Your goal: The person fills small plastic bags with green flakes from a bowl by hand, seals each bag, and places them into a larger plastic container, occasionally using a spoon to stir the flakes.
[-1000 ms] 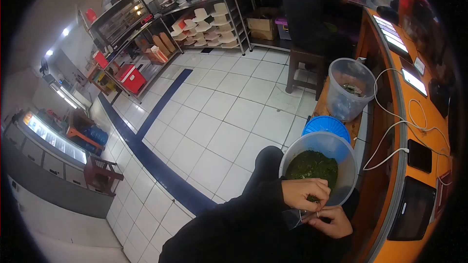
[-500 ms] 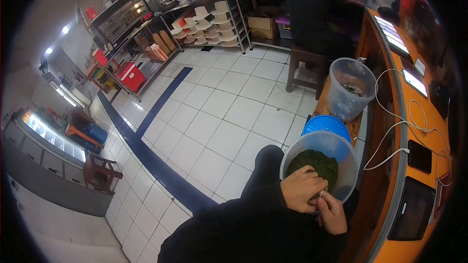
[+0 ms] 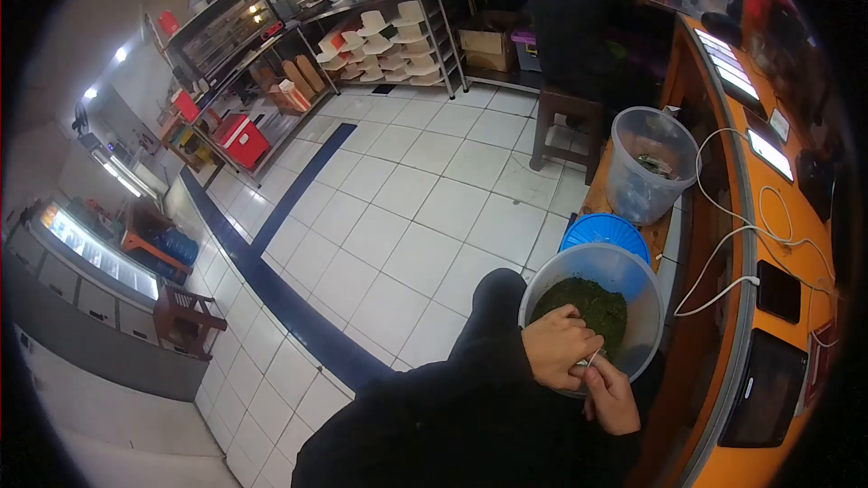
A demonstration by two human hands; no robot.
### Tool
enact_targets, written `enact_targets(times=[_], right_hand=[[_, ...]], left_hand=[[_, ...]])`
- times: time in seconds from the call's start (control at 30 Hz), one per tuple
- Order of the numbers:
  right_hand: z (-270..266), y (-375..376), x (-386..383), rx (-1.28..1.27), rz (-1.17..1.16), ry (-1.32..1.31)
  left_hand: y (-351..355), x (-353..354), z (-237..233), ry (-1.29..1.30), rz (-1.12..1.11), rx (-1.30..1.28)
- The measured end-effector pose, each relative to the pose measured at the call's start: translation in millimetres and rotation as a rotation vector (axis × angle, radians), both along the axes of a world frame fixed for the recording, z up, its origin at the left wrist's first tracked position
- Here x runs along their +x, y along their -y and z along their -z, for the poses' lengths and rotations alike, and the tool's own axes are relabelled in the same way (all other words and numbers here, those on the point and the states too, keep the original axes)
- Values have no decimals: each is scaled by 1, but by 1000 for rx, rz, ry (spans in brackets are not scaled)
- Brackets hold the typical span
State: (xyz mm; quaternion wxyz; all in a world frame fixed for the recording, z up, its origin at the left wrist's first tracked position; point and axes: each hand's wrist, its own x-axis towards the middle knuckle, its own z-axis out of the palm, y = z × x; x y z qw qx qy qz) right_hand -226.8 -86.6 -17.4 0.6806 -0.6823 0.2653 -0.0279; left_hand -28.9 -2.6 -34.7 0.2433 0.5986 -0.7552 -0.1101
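Note:
A translucent round bucket (image 3: 644, 343) with finely chopped dark green matter (image 3: 588, 303) in it stands by my lap. Over its near rim, my left hand (image 3: 559, 348) has its fingers curled and closed. Against its fingertips is my right hand (image 3: 612, 399), pinched closed. A small, thin whitish piece shows where the fingers meet; its kind and most of it are hidden. Touching the bucket's far side is a blue plastic lid (image 3: 606, 233).
Beyond the lid, a second translucent bucket (image 3: 651, 176) holds some scraps on a wooden bench. At right, an orange counter (image 3: 776, 239) bears phones, a tablet (image 3: 764, 389) and white cables (image 3: 714, 258). A person in dark clothing (image 3: 574, 18) sits on a stool (image 3: 565, 122) ahead.
Both my hands have shifted slightly left and stay together over the bucket rim. More of the whitish piece shows between them. The other person's hand has come into view beside the pink rack.

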Motion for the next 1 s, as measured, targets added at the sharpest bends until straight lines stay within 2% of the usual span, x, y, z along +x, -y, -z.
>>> enact_targets(times=[0.07, 0.13, 0.17, 0.23, 0.33, 0.47, 0.63, 0.83, 1.0], right_hand=[[5, 6, -3, -17, -55, -30], [17, 11, -7, -219, -248, -120], [16, 10, -7, -219, -247, -121], [14, 6, -6, -378, -320, 15], [6, 3, -3, -509, -344, 87], [-9, -3, 0, -532, -368, -16], [-11, 1, 2, -546, -510, -210], [-7, -7, -1, -571, -380, -32], [-8, -5, -1, -564, -435, -162]], left_hand=[[2, -1, -1, -87, 57, 88], [3, -2, -3, -115, 98, 108], [3, -3, -3, -142, 135, 128], [6, -2, 0, -165, 165, 162], [7, 3, 1, -191, 212, 238], [8, 4, 0, -208, 238, 305], [7, 5, -2, -264, 257, 344], [7, 4, -6, -284, 264, 348], [10, 2, 2, -254, 292, 362]])
